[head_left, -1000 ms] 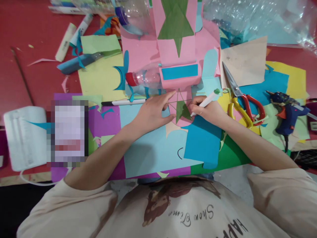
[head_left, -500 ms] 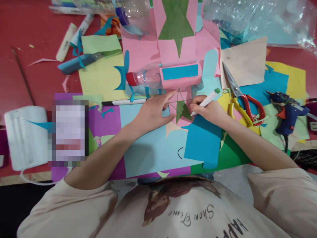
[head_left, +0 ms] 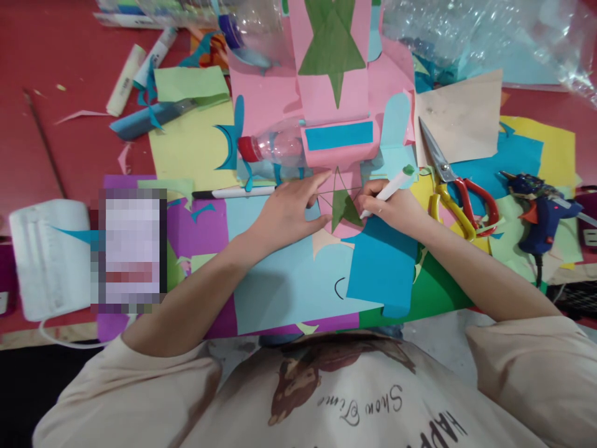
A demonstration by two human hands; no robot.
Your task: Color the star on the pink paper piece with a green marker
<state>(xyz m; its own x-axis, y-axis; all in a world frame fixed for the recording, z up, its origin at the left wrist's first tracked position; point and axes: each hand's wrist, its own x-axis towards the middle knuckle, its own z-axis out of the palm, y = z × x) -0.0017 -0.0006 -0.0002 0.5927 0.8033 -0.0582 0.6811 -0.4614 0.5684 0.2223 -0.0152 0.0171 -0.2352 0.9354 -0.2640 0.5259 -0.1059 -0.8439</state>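
Observation:
My right hand (head_left: 385,202) is closed around a white marker (head_left: 395,186) with a green end. Its tip rests at the lower right point of a star (head_left: 342,208) drawn on pink paper (head_left: 354,230). The lower part of that star is filled in green; its upper part is outline only. My left hand (head_left: 291,208) lies on the left side of the pink paper, thumb and fingers apart. Just above sits a clear plastic bottle (head_left: 280,148) with a red cap, wrapped in pink paper with a blue strip (head_left: 339,135). A finished green star (head_left: 332,50) is farther up.
Scissors (head_left: 445,171) with red and yellow handles lie right of my right hand, and a blue glue gun (head_left: 543,214) beyond them. A black-capped marker (head_left: 233,193) lies by my left hand. At left are a utility knife (head_left: 149,118), a phone (head_left: 132,249) and a white power bank-like box (head_left: 49,258).
Almost nothing differs. The marker tip stays at the star's lower right point, and both hands keep their places.

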